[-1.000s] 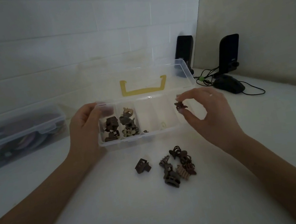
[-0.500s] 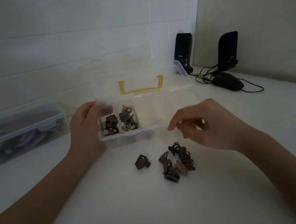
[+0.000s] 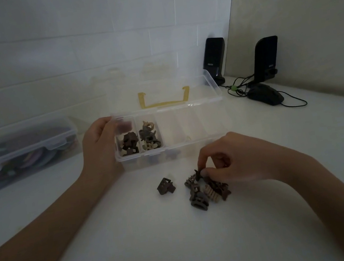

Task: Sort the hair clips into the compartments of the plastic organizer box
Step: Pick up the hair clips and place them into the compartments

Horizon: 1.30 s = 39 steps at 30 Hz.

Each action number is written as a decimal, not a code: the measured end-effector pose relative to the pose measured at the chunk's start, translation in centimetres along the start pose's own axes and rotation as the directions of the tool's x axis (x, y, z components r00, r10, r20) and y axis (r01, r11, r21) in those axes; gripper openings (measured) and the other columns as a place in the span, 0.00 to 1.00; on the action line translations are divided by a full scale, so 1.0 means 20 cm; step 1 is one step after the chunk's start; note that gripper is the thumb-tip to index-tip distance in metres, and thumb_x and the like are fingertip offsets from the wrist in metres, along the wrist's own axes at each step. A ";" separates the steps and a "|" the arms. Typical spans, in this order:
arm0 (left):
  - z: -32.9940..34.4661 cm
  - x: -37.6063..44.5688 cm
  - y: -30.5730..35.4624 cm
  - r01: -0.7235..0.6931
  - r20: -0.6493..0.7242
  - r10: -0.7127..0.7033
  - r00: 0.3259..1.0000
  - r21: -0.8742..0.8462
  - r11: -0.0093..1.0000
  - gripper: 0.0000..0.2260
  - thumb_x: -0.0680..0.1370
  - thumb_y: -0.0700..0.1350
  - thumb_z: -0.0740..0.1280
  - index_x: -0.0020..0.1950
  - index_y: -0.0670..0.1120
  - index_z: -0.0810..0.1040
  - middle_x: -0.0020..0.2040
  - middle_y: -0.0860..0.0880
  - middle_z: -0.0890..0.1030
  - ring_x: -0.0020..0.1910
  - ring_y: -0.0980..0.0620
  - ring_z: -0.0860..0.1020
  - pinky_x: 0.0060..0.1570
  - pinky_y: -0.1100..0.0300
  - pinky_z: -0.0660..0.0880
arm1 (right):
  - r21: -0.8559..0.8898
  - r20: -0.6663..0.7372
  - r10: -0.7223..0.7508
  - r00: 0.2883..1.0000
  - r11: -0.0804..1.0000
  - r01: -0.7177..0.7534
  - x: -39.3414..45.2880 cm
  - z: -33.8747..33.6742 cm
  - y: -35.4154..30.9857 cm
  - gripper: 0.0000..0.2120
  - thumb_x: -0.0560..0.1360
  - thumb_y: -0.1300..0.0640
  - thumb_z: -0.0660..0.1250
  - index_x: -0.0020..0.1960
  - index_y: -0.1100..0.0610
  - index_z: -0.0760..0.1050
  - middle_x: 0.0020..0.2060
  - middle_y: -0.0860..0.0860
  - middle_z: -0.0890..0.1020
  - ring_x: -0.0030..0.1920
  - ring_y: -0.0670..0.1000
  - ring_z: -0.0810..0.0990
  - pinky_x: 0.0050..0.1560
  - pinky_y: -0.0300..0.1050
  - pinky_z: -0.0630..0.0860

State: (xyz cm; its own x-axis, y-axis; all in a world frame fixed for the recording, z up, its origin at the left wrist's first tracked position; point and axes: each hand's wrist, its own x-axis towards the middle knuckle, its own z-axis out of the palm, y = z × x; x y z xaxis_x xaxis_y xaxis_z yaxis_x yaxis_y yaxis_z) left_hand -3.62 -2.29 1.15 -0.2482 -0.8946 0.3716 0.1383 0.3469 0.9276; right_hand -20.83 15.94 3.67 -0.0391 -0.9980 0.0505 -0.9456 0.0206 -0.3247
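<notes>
The clear plastic organizer box (image 3: 193,146) stands open on the white table, its lid with a yellow handle (image 3: 164,98) tipped back. Dark brown clips (image 3: 128,143) fill its leftmost compartment, and mixed tan and brown clips (image 3: 149,136) fill the one beside it. My left hand (image 3: 99,146) grips the box's left end. In front of the box lies a pile of brown hair clips (image 3: 207,189), with a single dark clip (image 3: 165,186) to its left. My right hand (image 3: 234,161) reaches down onto the pile and pinches a small dark clip (image 3: 197,174) at its top.
A closed clear storage box (image 3: 21,152) with coloured items sits at the left. Two black speakers (image 3: 214,60) (image 3: 266,59), a black mouse (image 3: 266,97) and cables lie at the back right, near the corner wall.
My right hand held a clip over the box's right end, then came down empty to the pile and now pinches another clip. My left hand stayed on the box.
</notes>
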 end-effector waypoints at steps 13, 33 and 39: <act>0.01 -0.04 0.03 -0.067 0.008 0.067 0.998 0.060 0.996 0.09 0.79 0.36 0.59 0.52 0.35 0.78 0.43 0.47 0.80 0.36 0.65 0.79 0.31 0.75 0.72 | 0.283 -0.423 0.005 0.906 0.951 0.127 0.00 -0.05 0.03 0.04 0.69 0.55 0.73 0.42 0.50 0.78 0.38 0.43 0.81 0.31 0.46 0.78 0.27 0.34 0.72; 0.00 -0.03 0.03 -0.061 -0.012 0.062 0.998 0.064 0.996 0.10 0.78 0.39 0.62 0.53 0.34 0.79 0.49 0.40 0.82 0.45 0.54 0.80 0.33 0.72 0.74 | 0.141 -0.796 0.202 0.571 0.979 -0.151 0.03 -0.06 0.21 0.05 0.75 0.56 0.67 0.50 0.50 0.78 0.47 0.44 0.79 0.44 0.46 0.74 0.37 0.32 0.66; 0.00 -0.04 0.03 -0.029 -0.007 0.029 1.000 0.038 0.999 0.10 0.78 0.39 0.62 0.53 0.34 0.78 0.47 0.43 0.82 0.41 0.58 0.79 0.31 0.73 0.73 | 0.177 -0.772 0.195 0.605 0.980 -0.090 0.04 -0.05 0.20 0.15 0.80 0.50 0.56 0.48 0.52 0.81 0.45 0.43 0.78 0.49 0.47 0.76 0.45 0.43 0.71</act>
State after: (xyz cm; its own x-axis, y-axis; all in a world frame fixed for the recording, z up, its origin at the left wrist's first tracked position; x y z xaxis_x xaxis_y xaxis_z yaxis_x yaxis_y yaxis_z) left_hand -3.43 -1.39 1.49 -0.2370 -0.8861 0.3984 0.1091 0.3832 0.9172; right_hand -25.00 15.19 3.29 -0.4577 -0.5527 0.6965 -0.8660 0.0994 -0.4901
